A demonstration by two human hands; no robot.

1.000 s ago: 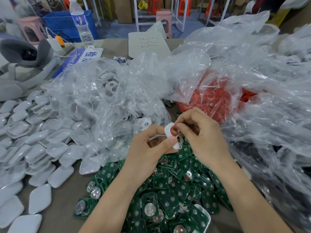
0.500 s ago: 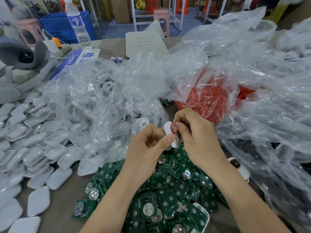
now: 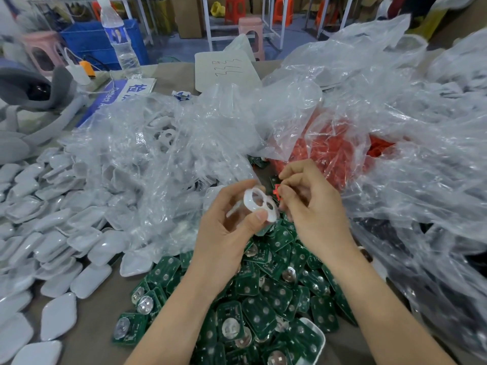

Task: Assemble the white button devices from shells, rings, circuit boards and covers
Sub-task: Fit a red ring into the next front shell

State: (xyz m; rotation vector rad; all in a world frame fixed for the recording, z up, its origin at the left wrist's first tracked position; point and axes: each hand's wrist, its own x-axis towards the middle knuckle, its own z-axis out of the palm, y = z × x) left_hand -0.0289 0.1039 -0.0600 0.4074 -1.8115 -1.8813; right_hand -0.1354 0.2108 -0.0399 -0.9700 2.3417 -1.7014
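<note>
Head view: left hand [image 3: 226, 233] pinches a white plastic shell with two round holes [image 3: 259, 205] above the heap of green circuit boards [image 3: 253, 299]; right hand [image 3: 313, 206], just beside it, pinches a small red ring [image 3: 276, 193] at its fingertips.

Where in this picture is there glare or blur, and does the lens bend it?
Head view: glare streaks the bags; the ring pinched by the right hand looks smeared; the shell in the left hand is fairly sharp; the far bottle leans, wide-angle bending.
</note>
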